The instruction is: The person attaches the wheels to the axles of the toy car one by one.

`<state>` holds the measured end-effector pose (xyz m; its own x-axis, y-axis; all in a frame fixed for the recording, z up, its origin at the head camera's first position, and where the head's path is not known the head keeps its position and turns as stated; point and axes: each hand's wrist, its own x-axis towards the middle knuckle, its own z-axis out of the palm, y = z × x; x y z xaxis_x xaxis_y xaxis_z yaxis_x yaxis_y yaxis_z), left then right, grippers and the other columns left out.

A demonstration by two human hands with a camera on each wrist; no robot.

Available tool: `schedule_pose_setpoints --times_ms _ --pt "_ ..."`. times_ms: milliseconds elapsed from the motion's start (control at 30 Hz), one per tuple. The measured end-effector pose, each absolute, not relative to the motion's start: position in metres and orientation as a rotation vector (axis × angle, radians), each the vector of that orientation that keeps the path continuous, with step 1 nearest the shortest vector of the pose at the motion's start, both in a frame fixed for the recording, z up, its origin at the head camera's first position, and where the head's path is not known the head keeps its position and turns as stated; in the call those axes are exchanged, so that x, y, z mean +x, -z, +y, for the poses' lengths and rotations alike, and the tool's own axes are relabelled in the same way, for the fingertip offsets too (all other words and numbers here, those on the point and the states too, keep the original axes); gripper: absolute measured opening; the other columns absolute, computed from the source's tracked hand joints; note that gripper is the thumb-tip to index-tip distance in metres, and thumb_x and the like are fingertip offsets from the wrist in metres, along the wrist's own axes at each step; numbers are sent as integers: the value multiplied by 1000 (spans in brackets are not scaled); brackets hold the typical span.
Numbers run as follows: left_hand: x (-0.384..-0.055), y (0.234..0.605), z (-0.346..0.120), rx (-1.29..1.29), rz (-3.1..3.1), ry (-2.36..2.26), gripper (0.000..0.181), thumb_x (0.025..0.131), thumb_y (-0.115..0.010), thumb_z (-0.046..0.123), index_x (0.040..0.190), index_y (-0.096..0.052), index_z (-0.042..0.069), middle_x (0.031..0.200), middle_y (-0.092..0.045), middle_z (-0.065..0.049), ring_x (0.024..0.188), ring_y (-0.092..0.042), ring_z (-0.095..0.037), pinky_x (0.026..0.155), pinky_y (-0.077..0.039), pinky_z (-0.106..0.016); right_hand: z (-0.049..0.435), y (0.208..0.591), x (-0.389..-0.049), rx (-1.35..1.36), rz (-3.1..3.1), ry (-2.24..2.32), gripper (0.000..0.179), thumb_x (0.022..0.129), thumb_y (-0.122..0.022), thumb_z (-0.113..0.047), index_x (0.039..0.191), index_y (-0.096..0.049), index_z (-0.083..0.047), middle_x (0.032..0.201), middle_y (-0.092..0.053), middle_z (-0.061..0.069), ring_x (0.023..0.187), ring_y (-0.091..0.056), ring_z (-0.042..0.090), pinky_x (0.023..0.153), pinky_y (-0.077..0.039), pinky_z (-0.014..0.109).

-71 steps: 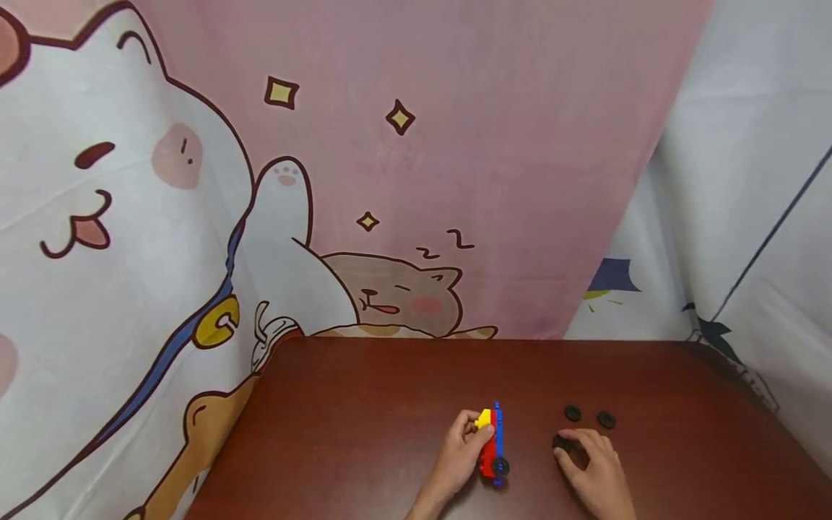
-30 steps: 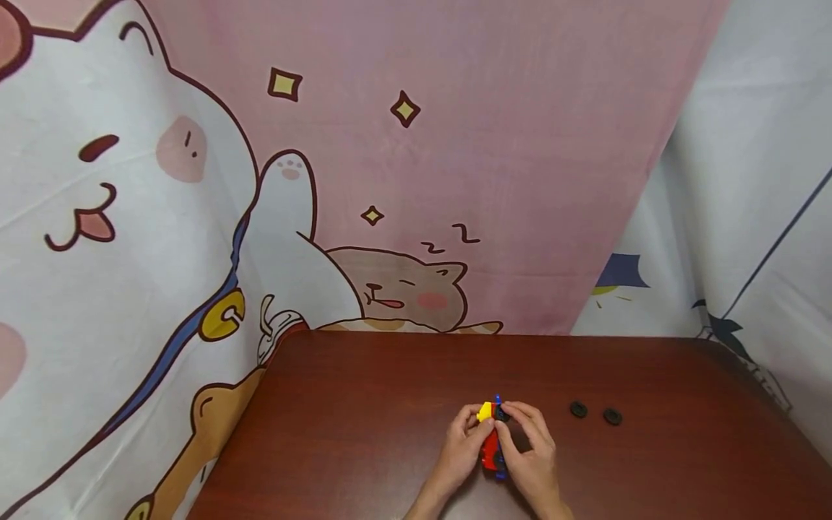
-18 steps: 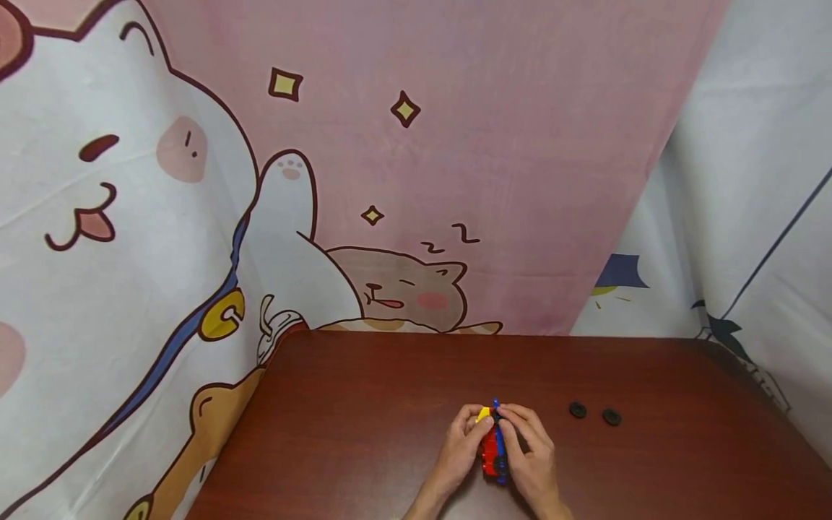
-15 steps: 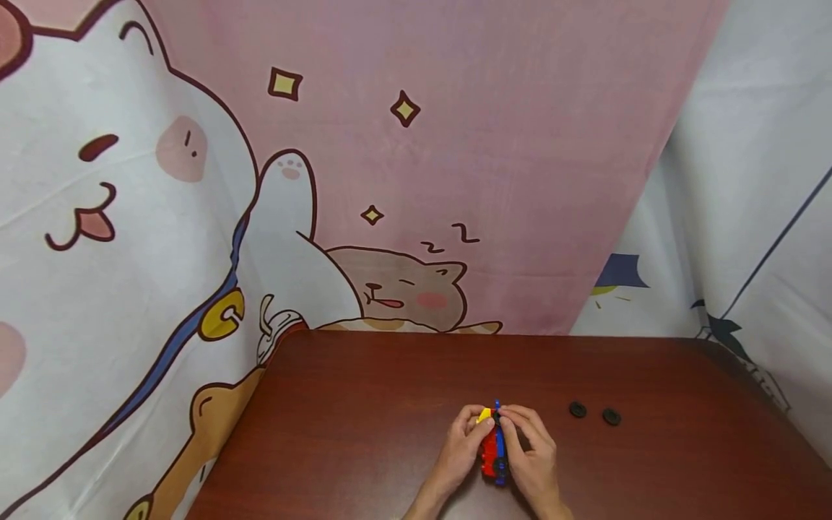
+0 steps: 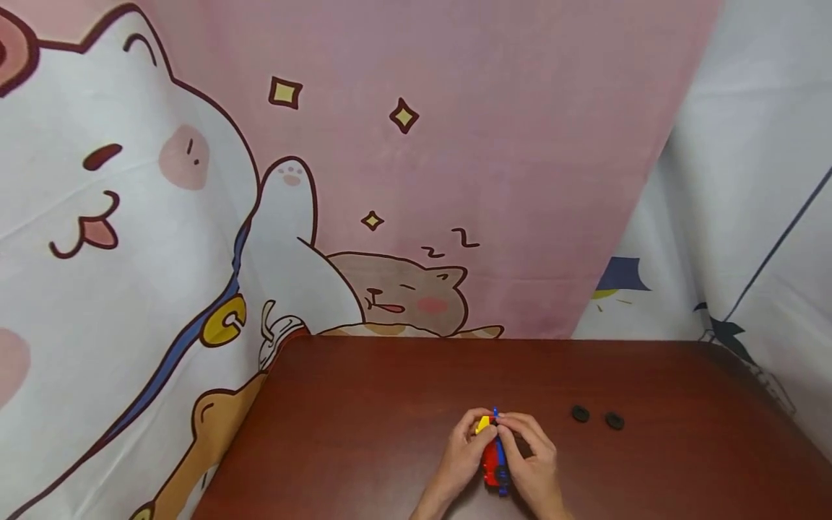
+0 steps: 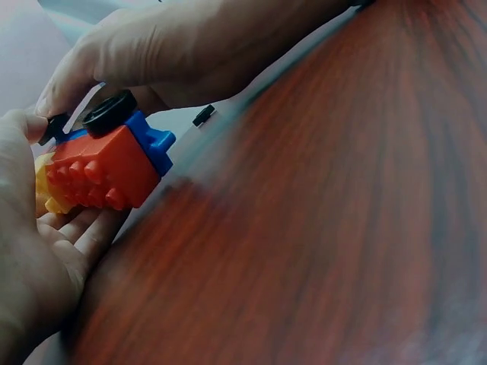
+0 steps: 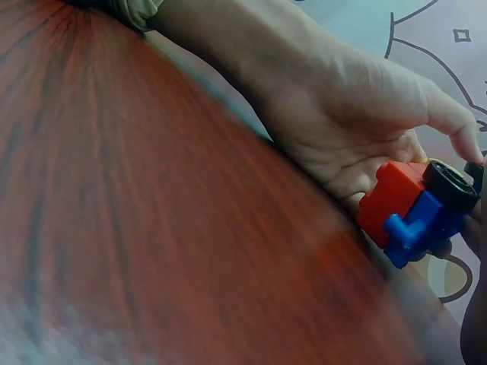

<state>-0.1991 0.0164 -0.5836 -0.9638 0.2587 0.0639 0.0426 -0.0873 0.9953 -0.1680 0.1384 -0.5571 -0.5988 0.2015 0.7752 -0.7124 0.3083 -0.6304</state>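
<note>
In the head view my left hand [image 5: 458,456] grips a small toy car [image 5: 492,466] of building blocks, with a red body, blue base and yellow block. My right hand [image 5: 534,462] meets it from the right. Its fingers pinch a black wheel [image 6: 53,129] against the base at the car's far end, as the left wrist view shows; fingers hide much of this wheel. Another black wheel [image 6: 110,112] sits on the near end of the base. The right wrist view shows the near end too, with a blue peg [image 7: 399,228] sticking out.
Two loose black wheels, one nearer [image 5: 581,414] and one farther right [image 5: 614,420], lie on the brown wooden table [image 5: 364,412] to the right of the hands. A cloth printed with cartoon cats [image 5: 416,296] hangs behind the table.
My right hand has taken a black wheel from the table and brought it left to the car's far end. Lately both hands stay together there, with the car tilting slightly.
</note>
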Motion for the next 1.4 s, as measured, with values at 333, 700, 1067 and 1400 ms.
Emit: schedule_pose_setpoints --times_ms 333,700,1067,1400 --pt "-199 578 17 444 1953 -2247 28 93 -59 10 119 -59 0 108 -65 -2 92 -62 -2 77 -50 -15 135 551 -162 443 -1746 -1391 32 69 -69 29 94 -72 9 96 -68 28 100 -60 20 94 -45 15" --pt "-200 578 17 428 1887 -2280 28 92 -59 7 117 -57 -6 106 -64 0 92 -62 -2 76 -49 -15 139 589 -175 472 -1752 -1450 37 72 -67 28 102 -71 7 108 -69 29 117 -63 18 103 -44 17" --pt "-201 582 20 176 1796 -2474 38 100 -58 19 128 -45 -3 99 -68 -11 77 -65 -6 64 -52 -17 136 588 -164 136 -2087 -1565 47 83 -76 1 124 -52 0 112 -57 10 88 -57 9 72 -48 18" --pt "-203 582 19 16 1826 -2521 47 97 -63 22 132 -41 -2 99 -68 -6 80 -63 -7 65 -52 -18 133 595 -169 76 -2278 -1282 50 68 -90 -12 108 -60 -8 97 -63 -1 80 -55 3 68 -45 20"
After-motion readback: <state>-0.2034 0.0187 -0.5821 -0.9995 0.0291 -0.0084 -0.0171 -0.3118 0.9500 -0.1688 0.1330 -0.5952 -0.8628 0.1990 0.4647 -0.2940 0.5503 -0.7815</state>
